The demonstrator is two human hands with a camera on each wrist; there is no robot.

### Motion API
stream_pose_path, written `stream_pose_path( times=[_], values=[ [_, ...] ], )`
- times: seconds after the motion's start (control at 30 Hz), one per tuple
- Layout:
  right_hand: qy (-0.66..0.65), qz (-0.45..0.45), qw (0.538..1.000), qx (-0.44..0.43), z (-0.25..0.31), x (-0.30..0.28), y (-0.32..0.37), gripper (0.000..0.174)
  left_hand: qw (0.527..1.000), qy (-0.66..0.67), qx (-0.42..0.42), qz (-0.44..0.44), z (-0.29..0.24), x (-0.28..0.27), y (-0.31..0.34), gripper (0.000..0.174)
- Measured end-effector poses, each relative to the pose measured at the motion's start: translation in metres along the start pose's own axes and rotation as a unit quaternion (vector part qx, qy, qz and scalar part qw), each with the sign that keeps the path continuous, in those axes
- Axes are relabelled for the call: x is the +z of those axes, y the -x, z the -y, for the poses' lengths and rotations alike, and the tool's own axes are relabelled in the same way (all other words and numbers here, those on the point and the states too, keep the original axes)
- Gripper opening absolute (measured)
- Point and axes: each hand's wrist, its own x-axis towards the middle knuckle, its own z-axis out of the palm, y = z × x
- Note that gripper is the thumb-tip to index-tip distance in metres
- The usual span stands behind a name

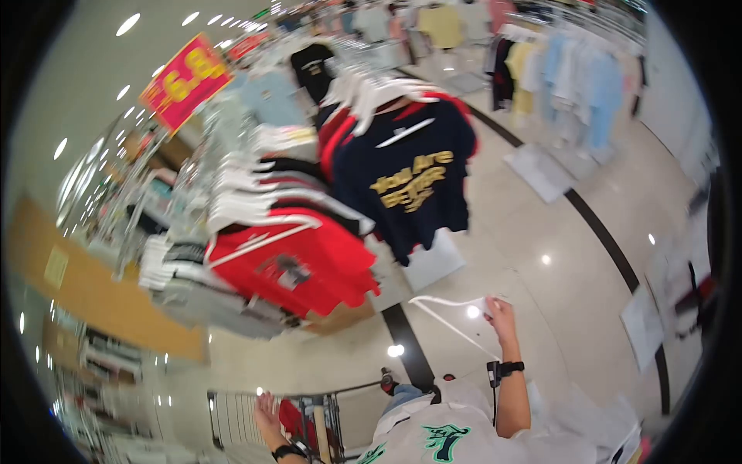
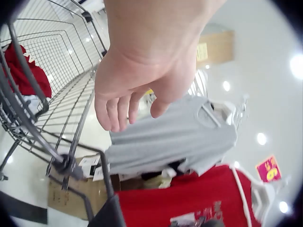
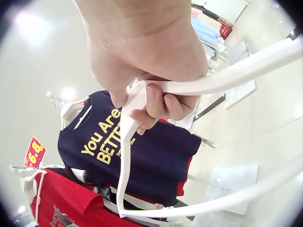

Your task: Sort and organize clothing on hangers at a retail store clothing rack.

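A white hanger (image 1: 448, 301) with no garment on it is gripped by the right hand (image 1: 502, 321); in the right wrist view the fingers curl round the hanger (image 3: 124, 161) near its middle. Behind that hand (image 3: 147, 56) hangs a navy shirt (image 3: 156, 161) with yellow lettering. The left hand (image 1: 268, 421) holds nothing, its fingers loosely bent, beside a wire shopping cart (image 1: 232, 410). In the left wrist view this hand (image 2: 147, 71) is above a grey shirt (image 2: 165, 137) and a red shirt (image 2: 189, 198) on the rack.
Red cloth (image 2: 28, 75) lies in the cart. Racks of red, grey and navy shirts stand ahead and left, under a price sign (image 1: 187, 83). Another clothes rack (image 1: 568, 77) is at the back right. White rack bases (image 1: 541, 172) stand on the shiny floor. A cardboard box (image 2: 71, 194) sits below the rack.
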Motion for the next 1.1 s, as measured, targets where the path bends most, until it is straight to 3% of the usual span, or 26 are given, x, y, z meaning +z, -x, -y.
stream_pose_path(
  times=[0.03, 0.1, 0.13, 0.2, 0.33, 0.43, 0.6, 0.67, 0.7, 0.77, 0.83, 0.93, 1.1],
  values=[
    [-0.007, -0.032, 0.999, -0.002, -0.002, -0.008, 0.0, 0.042, 0.996, -0.079, -0.013, -0.03, 0.004, 0.031, -0.011, 0.058],
    [0.046, 0.023, 0.998, -0.038, -0.003, -0.019, -0.002, 0.048, 0.967, -0.229, -0.004, -0.11, 0.008, 0.099, 0.003, 0.064],
    [0.044, 0.01, 0.998, -0.043, 0.003, -0.024, 0.001, 0.048, 0.945, -0.303, 0.091, -0.076, 0.026, 0.101, -0.026, 0.067],
    [0.146, 0.022, 0.987, -0.063, 0.016, -0.032, 0.015, 0.053, 0.859, -0.48, 0.162, -0.081, 0.059, 0.107, -0.045, 0.068],
    [0.257, 0.004, 0.964, -0.068, 0.013, -0.049, 0.03, 0.057, 0.848, -0.495, 0.149, -0.119, 0.072, 0.113, -0.06, 0.058],
    [0.316, 0.022, 0.947, -0.061, -0.004, -0.067, 0.03, 0.058, 0.834, -0.532, 0.119, -0.078, 0.073, 0.109, -0.055, 0.044],
    [0.421, 0.042, 0.904, -0.055, 0.005, -0.081, 0.009, 0.055, 0.819, -0.557, 0.099, -0.096, 0.058, 0.127, -0.025, 0.043],
    [0.349, 0.003, 0.919, -0.185, 0.011, -0.076, -0.013, 0.049, 0.815, -0.562, 0.099, -0.105, 0.053, 0.133, -0.017, 0.042],
    [0.359, 0.018, 0.913, -0.191, 0.018, -0.074, -0.028, 0.049, 0.82, -0.554, 0.085, -0.115, 0.05, 0.136, -0.015, 0.042],
    [0.352, 0.038, 0.907, -0.23, 0.05, -0.063, -0.061, 0.05, 0.812, -0.564, 0.098, -0.112, 0.046, 0.14, -0.009, 0.04],
    [0.363, 0.02, 0.872, -0.328, 0.096, -0.032, -0.083, 0.048, 0.812, -0.564, 0.098, -0.116, 0.048, 0.137, -0.011, 0.039],
    [0.351, 0.064, 0.888, -0.29, 0.168, 0.012, -0.13, 0.055, 0.807, -0.57, 0.101, -0.115, 0.053, 0.133, -0.014, 0.037],
    [0.284, 0.061, 0.86, -0.419, 0.304, 0.104, -0.149, 0.051, 0.819, -0.555, 0.096, -0.107, 0.042, 0.141, -0.006, 0.036]
  ],
)
